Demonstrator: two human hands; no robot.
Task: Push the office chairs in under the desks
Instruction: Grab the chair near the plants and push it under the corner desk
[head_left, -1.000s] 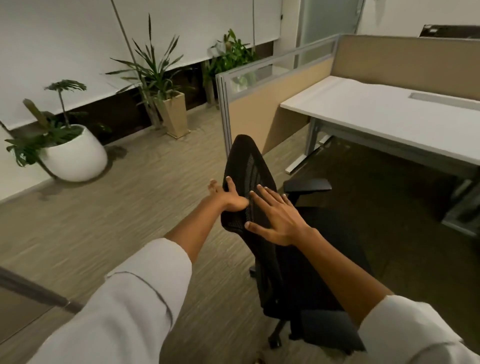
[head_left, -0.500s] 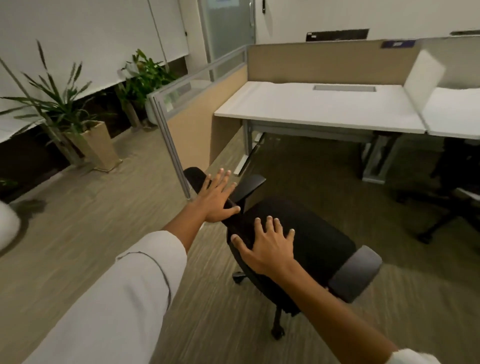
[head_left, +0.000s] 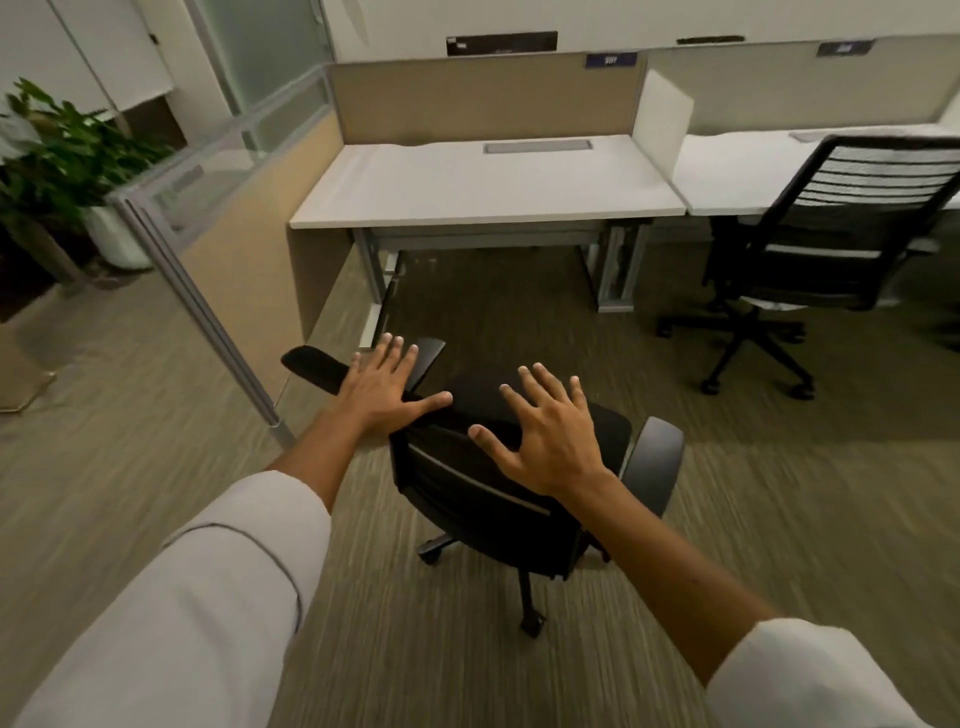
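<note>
A black office chair stands on the carpet in front of me, its back towards me and its seat facing a white desk. My left hand lies flat with spread fingers on the top left of the chair's back. My right hand is spread open over the top right of the back; touching or just above it, I cannot tell. Neither hand grips anything. A second black chair with a slatted back stands at the neighbouring desk on the right, pulled out from it.
A grey-framed partition runs along the left of the desk, its end post close to the chair. Beige screens back the desks. Potted plants stand at the left. Desk legs flank the space under the white desk.
The chair has swung round so its back faces me and its seat faces the white desk. Both hands have moved to the top of the back. The second chair has come into view.
</note>
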